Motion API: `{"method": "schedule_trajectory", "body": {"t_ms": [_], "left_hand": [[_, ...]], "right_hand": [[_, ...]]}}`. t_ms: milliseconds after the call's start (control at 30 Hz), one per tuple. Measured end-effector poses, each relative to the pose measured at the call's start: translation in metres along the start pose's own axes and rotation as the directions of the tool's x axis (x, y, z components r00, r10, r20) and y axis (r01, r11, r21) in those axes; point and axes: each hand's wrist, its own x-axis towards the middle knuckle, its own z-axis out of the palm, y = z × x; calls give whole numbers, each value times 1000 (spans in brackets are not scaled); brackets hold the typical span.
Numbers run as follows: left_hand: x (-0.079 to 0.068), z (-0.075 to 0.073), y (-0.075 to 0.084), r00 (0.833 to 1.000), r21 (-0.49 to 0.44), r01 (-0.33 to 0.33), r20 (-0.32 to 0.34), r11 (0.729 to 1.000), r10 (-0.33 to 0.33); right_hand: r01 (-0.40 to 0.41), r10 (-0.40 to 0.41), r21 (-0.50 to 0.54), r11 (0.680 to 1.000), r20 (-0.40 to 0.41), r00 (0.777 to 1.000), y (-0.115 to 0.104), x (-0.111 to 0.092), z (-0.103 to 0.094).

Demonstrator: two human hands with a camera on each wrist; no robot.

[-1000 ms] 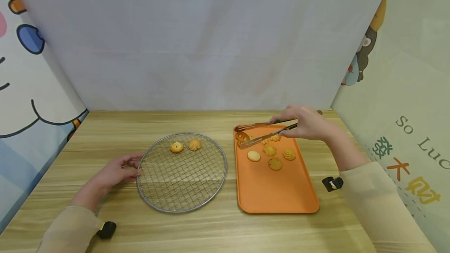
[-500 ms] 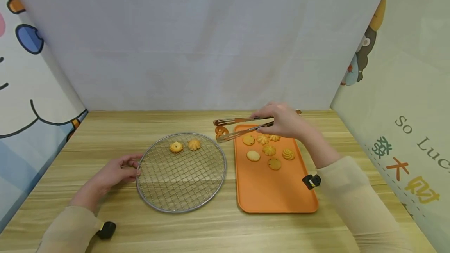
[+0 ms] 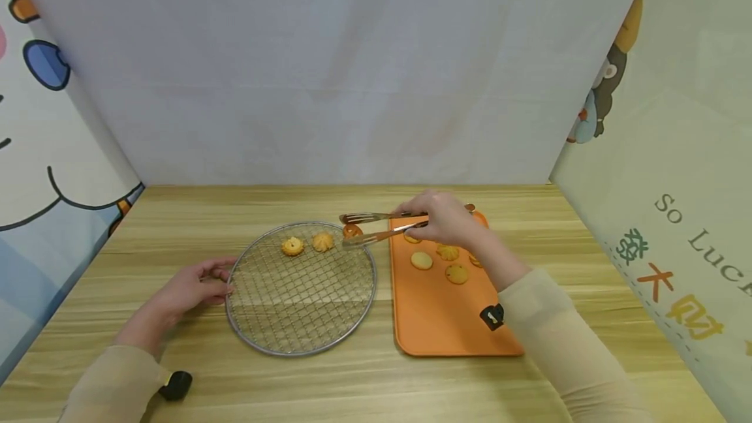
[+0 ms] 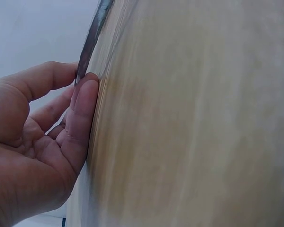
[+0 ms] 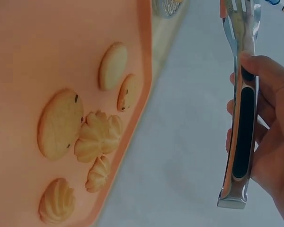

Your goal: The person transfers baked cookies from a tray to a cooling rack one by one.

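Note:
In the head view my right hand [image 3: 443,219] grips metal tongs [image 3: 378,235] with dark handle pads. A brown pretzel-shaped cookie [image 3: 352,231] sits between the tong tips, over the upper right edge of a round wire rack [image 3: 288,353]. Two cookies, one crimped [image 3: 292,246] and one swirled [image 3: 322,242], lie on the rack's far part. At its left rim, thumb and fingers of my left hand [image 3: 196,287] hold the edge; the left wrist view shows the metal rim [image 4: 92,42] at the fingertips. The right wrist view shows the tongs' handle [image 5: 245,132] in my palm.
Right of the rack lies an orange tray [image 3: 446,328] with several cookies, among them a plain oval one [image 3: 421,260] and a speckled round one [image 3: 457,273]. My right forearm crosses over part of it. A pale cloth [image 3: 352,83] hangs behind the wooden table [image 3: 282,387].
My right hand has moved left from the tray with the tongs, and the pretzel-shaped cookie has travelled with them to the rack's edge. My left hand stays at the rim.

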Motion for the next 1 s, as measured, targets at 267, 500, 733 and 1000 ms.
{"method": "schedule_trajectory", "body": {"t_ms": [267,500,733,1000], "left_hand": [[0,-1,-1,1000,6,-6,-2,1000,6],[1,0,-1,1000,4,-2,-1,1000,2],[0,-1,-1,1000,-3,-3,14,1000,3],[1,-1,-2,1000,0,-2,14,1000,2]], "right_hand": [[-61,62,-35,998,38,997,2,5,23],[-67,69,-37,997,80,994,3,10,34],[-81,83,-23,996,121,989,6,17,39],[-88,89,-10,996,155,984,9,21,41]]}}
